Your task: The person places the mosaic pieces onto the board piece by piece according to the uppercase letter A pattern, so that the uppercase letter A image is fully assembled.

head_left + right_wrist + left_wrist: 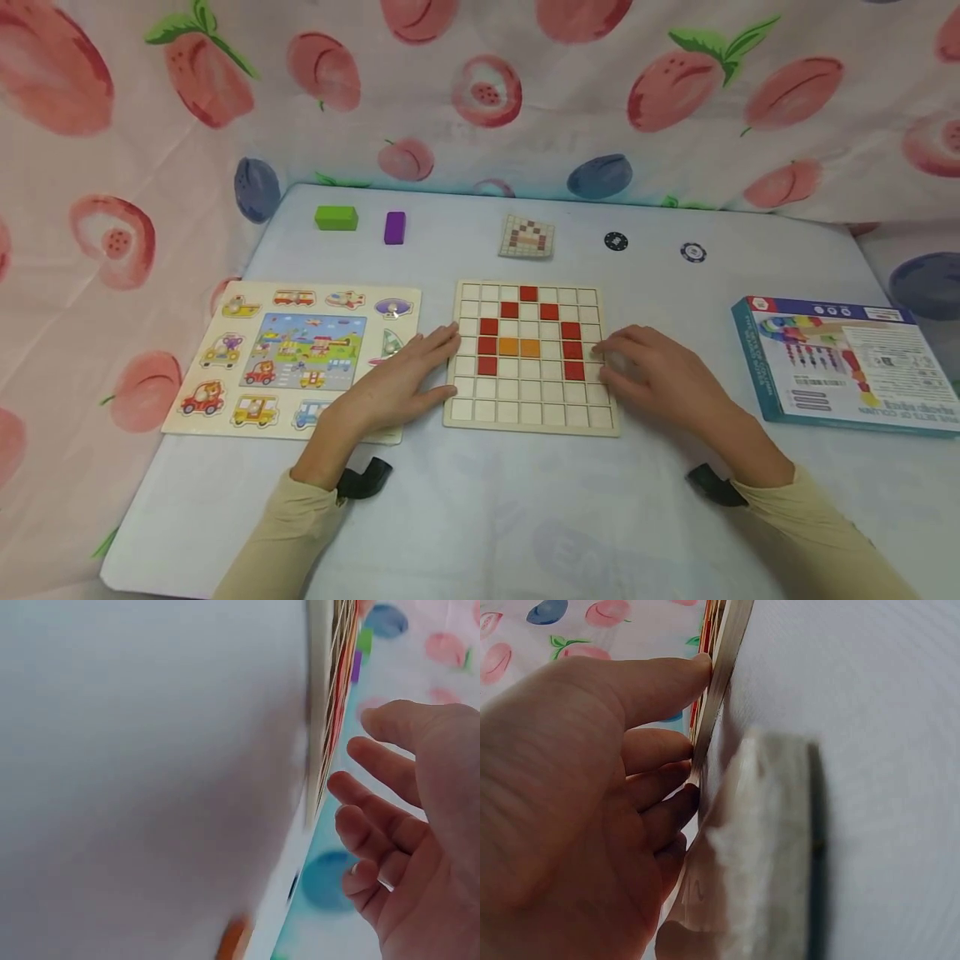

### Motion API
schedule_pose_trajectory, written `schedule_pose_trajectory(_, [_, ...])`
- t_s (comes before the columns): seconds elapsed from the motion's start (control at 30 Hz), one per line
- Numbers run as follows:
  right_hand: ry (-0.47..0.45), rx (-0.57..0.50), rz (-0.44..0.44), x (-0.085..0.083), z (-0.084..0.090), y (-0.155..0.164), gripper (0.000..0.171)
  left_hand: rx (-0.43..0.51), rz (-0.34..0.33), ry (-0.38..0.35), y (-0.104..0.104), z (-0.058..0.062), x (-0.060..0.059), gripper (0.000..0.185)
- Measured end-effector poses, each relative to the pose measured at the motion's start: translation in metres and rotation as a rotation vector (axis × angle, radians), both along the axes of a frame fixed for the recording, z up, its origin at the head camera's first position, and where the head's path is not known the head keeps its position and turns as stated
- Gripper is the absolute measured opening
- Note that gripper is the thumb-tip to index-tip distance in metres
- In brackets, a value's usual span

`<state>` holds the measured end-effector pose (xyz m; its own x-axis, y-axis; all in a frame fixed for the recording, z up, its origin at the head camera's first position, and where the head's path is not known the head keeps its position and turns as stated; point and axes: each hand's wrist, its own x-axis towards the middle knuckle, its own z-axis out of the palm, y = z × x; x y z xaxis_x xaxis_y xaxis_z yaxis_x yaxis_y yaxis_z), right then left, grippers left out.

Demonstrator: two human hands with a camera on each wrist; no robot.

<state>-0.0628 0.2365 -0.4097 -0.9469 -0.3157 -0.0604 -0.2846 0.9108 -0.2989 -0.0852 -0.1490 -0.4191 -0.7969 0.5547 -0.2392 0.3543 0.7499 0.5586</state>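
Observation:
A wooden grid board (530, 415) lies flat in the middle of the table. Red tiles (572, 350) form a peaked outline in its squares, with two orange tiles (519, 347) between the sides. My left hand (396, 379) is at the board's left side, thumb and fingertips touching the edge, as the left wrist view shows. Beneath that forearm is part of a wooden vehicle puzzle (213, 426). At the right side hovers my right hand (663, 379), fingers loosely bent and holding nothing. In the right wrist view its fingertips (341, 782) are close to the board's edge; contact is unclear.
Behind the board lies a pattern card (528, 237). A green block (337, 218) and a purple block (394, 227) stand at the back left. Two round chips, one black (616, 242) and one black-and-white (693, 252), lie at the back right. A printed box (840, 358) occupies the right side.

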Motion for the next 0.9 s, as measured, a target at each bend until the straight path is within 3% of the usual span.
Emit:
schedule_pose_trajectory(0.2, [-0.05, 0.013, -0.045, 0.023, -0.002, 0.052, 0.042, -0.005, 0.0, -0.007, -0.002, 0.001, 0.0, 0.079])
schedule_pose_trajectory(0.37, [-0.051, 0.018, -0.066, 0.032, -0.002, 0.077, 0.042, -0.001, 0.004, -0.009, -0.003, 0.001, 0.001, 0.079])
schedule_pose_trajectory(0.73, [0.039, 0.088, -0.072, 0.033, -0.002, 0.088, 0.037, 0.012, 0.005, -0.011, -0.001, 0.0, 0.0, 0.08])
schedule_pose_trajectory(0.9, [0.098, 0.064, -0.058, 0.029, -0.001, 0.078, 0.034, 0.011, -0.003, -0.008, 0.0, 0.001, 0.0, 0.08])
